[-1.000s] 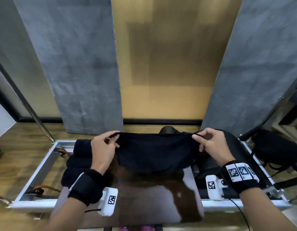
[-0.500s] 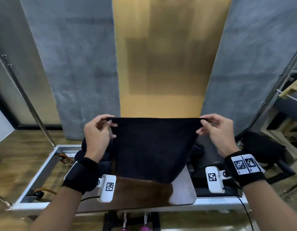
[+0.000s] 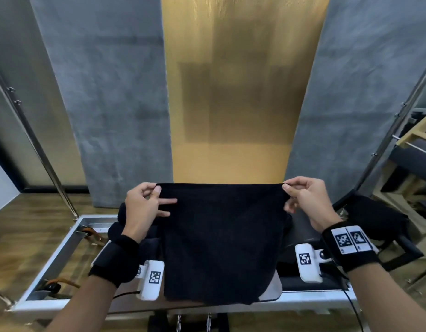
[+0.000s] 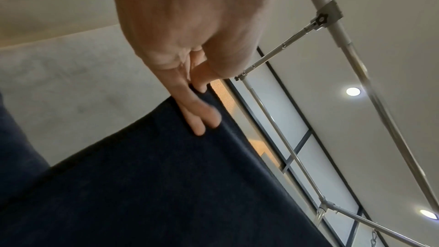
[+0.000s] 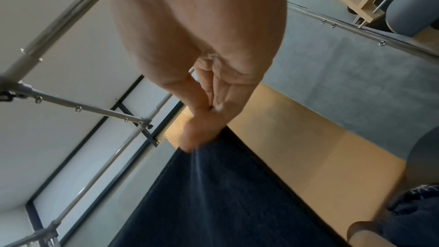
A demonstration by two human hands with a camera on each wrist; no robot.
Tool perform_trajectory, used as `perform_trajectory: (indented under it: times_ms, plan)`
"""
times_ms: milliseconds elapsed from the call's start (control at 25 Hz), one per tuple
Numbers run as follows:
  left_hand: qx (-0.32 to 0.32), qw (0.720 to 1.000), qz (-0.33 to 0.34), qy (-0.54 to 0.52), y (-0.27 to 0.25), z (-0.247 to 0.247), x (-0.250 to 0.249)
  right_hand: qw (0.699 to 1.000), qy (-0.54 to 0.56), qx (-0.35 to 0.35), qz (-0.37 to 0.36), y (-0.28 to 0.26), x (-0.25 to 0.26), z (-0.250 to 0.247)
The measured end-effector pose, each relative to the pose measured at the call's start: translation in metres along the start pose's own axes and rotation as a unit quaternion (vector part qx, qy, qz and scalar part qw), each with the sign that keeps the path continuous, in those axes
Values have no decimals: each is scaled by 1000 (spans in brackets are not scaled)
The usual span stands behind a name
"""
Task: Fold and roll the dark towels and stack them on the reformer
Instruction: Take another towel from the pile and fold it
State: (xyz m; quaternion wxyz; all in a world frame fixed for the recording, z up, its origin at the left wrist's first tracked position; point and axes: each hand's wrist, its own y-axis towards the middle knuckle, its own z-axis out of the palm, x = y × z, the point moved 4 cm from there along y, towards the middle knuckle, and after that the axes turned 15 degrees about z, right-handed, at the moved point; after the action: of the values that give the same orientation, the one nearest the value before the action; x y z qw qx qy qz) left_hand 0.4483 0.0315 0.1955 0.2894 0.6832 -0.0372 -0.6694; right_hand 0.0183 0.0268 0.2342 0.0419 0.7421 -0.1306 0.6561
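Note:
A dark towel (image 3: 221, 240) hangs flat in the air over the reformer (image 3: 63, 250), its lower edge near the brown carriage pad (image 3: 271, 289). My left hand (image 3: 145, 207) pinches the towel's top left corner, with two fingers lying straight on the cloth. My right hand (image 3: 305, 200) pinches the top right corner. The left wrist view shows the left hand (image 4: 197, 99) gripping the towel (image 4: 166, 185) at its edge. In the right wrist view the right hand (image 5: 202, 131) pinches the towel (image 5: 225, 204) corner. Rolled dark towels (image 3: 118, 224) lie on the reformer behind my left hand.
The reformer's metal frame runs left and front. Slanted metal poles (image 3: 39, 149) stand at the left and right. A black padded piece (image 3: 377, 219) sits to the right, wooden equipment (image 3: 420, 133) beyond it. A grey and gold wall is straight ahead.
Both hands have lifted the towel off the carriage and spread it taut between them; it now hangs higher and flatter than a second ago.

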Motion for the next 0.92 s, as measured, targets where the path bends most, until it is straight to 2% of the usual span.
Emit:
perform_trajectory:
  times_ms: [80, 240, 320, 440, 520, 600, 680, 760, 800, 840, 920]
  plan:
    - [-3, 999, 7, -38, 5, 7, 0, 999, 30, 13, -2, 5, -1, 10]
    - [-23, 992, 68, -104, 15, 12, -10, 994, 66, 3, -93, 5, 1, 13]
    - [-27, 991, 48, -123, 6, 4, -2, 992, 79, 16, -101, -4, -11, 11]
    - [-18, 995, -19, -95, -34, -13, 39, 994, 85, 38, -57, -24, -62, 13]
    - [-1, 997, -69, -22, -74, -23, 75, 997, 68, 42, 8, -39, -111, 21]
    - [51, 988, -111, 91, -116, -33, 114, 995, 16, 27, 96, -51, -167, 31]
    - [150, 952, -165, 211, -155, -42, 150, 980, -81, 20, 181, -61, -222, 36]
    - [264, 881, -210, 332, -181, -47, 176, 959, -176, 43, 219, -66, -260, 39]
    - [300, 847, -209, 385, -185, -48, 183, 953, -196, 57, 223, -66, -270, 39]
    - [312, 828, -197, 422, -185, -48, 183, 950, -211, 63, 220, -63, -272, 39]
    - [312, 814, -157, 464, -174, -38, 180, 950, -235, 59, 198, -48, -267, 38]
